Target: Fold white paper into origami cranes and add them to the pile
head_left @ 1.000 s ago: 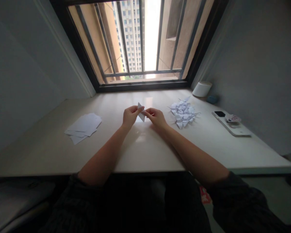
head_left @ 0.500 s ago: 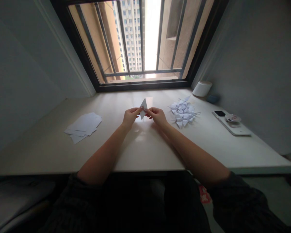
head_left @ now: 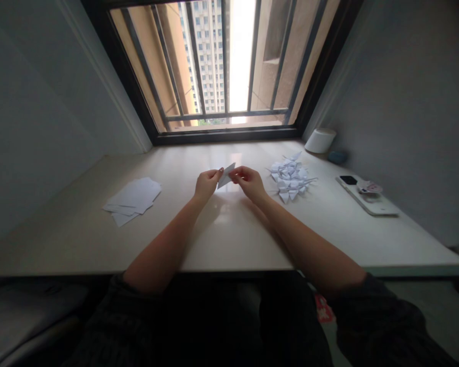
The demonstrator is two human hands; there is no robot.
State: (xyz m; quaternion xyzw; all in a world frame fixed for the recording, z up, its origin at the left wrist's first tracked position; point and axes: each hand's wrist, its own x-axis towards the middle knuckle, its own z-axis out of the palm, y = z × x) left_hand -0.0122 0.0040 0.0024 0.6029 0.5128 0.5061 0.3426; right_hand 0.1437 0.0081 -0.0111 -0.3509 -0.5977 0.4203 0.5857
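Note:
A small piece of folded white paper (head_left: pixel 226 176) is held above the middle of the white table, tilted with its upper corner leaning right. My left hand (head_left: pixel 207 183) pinches its left side between thumb and fingers. At the paper's right side, my right hand (head_left: pixel 249 182) has its fingers curled in with the tips against the edge. Right of my hands lies a heap of folded white paper pieces (head_left: pixel 290 177) with pointed ends. On the left rests a loose stack of flat white paper sheets (head_left: pixel 134 198).
A phone (head_left: pixel 367 196) with a round grip on its back lies at the right. Behind it, by the wall, are a white rounded object (head_left: pixel 320 140) and a small dark bluish thing (head_left: pixel 337 156). A barred window (head_left: pixel 229 135) borders the table's far side.
The folded paper has turned from standing nearly upright to slanting right. The fingers of my right hand have shifted their hold on it. My left hand stays in place.

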